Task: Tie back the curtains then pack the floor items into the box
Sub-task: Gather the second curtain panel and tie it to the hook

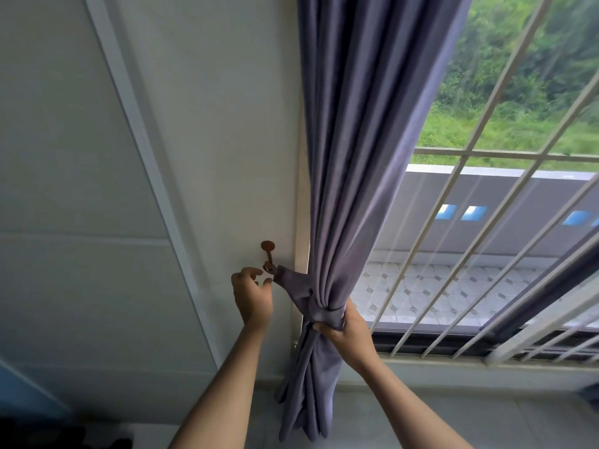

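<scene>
You're up at the window and no box shows in this view. What you have is the long grey-purple fabric curtain (353, 157), gathered into one thick bunch just beside the pale wall (210, 124). A matching grey-purple fabric tie-back band (301, 293) wraps around that bunch, and its free end reaches across to the small rust-brown metal wall hook (268, 254).

Your right hand (343, 328) has its grip clenched around the gathered curtain and the band, thumb across the front, just below where the folds pinch together. Your left hand (254, 299) is up by the hook, fingers curled, fingertips right at the band's end; whether they actually pinch it I cannot tell.

Below your right hand the curtain's tail hangs loose down toward the pale tiled floor (421, 416). To your right, white metal window bars (460, 222) cross the glass, with a tiled ledge and green slope outside. A white strip (142, 150) runs slantwise down the wall on your left.
</scene>
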The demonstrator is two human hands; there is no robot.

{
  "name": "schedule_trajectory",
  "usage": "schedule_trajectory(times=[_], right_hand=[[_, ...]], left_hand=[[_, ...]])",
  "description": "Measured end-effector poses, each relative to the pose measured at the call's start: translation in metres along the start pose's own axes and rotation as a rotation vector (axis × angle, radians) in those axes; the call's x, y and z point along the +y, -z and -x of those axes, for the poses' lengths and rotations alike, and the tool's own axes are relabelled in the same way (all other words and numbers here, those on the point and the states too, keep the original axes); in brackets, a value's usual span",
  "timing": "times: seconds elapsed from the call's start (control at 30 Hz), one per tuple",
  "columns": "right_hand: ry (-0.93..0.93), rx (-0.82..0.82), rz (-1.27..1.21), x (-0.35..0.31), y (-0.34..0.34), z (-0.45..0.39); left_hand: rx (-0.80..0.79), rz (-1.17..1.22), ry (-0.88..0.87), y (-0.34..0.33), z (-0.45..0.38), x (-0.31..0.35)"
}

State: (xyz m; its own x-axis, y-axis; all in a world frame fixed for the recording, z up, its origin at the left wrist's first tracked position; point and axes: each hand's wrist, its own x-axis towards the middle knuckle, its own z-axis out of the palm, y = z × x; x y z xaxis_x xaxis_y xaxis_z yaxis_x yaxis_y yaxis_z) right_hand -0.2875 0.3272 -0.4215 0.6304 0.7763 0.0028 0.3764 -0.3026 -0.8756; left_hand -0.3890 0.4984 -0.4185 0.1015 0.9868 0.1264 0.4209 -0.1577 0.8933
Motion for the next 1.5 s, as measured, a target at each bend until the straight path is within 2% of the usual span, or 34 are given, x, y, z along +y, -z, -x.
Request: schedule_trajectory(times=[0.07, 0.17, 0.23, 0.4, 0.47, 0.57, 0.67, 0.7, 0.77, 0.83, 0.9, 1.0, 1.27, 1.43, 1.5], right_hand=[[-0.01, -0.006, -0.007, 0.008, -0.002, 0.002], [-0.087, -0.041, 0.034, 0.032, -0.013, 0.01], [-0.144, -0.027, 0.115, 0.044, -0.02, 0.01], [-0.194, 0.048, 0.226, 0.052, -0.031, 0.004], [-0.201, 0.045, 0.301, 0.056, -0.03, -0.005], [-0.215, -0.073, 0.454, 0.048, -0.019, -0.03], [-0.249, -0.132, 0.463, 0.027, -0.002, -0.039], [-0.244, -0.059, 0.406, 0.02, 0.004, -0.035], [-0.173, 0.214, 0.234, 0.004, 0.016, -0.017], [0.04, 0.44, 0.109, -0.016, 0.026, -0.001], [0.242, 0.396, 0.109, -0.03, 0.031, 0.008], [0.393, 0.234, 0.223, -0.039, 0.032, 0.009], [0.469, 0.237, 0.441, -0.037, 0.033, -0.002], [0.418, 0.422, 0.496, -0.01, 0.048, 0.015], [0.39, 0.417, 0.487, -0.01, 0.048, 0.014]], left_hand=[[-0.024, 0.044, -0.117, 0.001, 0.019, 0.007], [-0.297, 0.059, -0.265, 0.003, 0.053, 0.009], [-0.416, 0.074, -0.366, 0.002, 0.062, 0.005], [-0.558, 0.082, -0.413, 0.0, 0.066, 0.002], [-0.535, -0.002, -0.408, -0.005, 0.066, -0.003], [-0.503, -0.056, -0.334, -0.007, 0.059, -0.001], [-0.536, -0.079, -0.343, -0.002, 0.055, 0.013], [-0.546, -0.06, -0.367, 0.003, 0.057, 0.018], [-0.506, 0.036, -0.437, 0.014, 0.063, 0.026], [-0.398, 0.109, -0.504, 0.021, 0.068, 0.031], [-0.349, 0.134, -0.539, 0.023, 0.069, 0.034], [-0.389, 0.173, -0.509, 0.021, 0.072, 0.037], [-0.346, 0.079, -0.445, 0.012, 0.07, 0.036], [-0.288, 0.029, -0.479, 0.016, 0.076, 0.037], [-0.262, 0.053, -0.467, 0.016, 0.083, 0.037]])
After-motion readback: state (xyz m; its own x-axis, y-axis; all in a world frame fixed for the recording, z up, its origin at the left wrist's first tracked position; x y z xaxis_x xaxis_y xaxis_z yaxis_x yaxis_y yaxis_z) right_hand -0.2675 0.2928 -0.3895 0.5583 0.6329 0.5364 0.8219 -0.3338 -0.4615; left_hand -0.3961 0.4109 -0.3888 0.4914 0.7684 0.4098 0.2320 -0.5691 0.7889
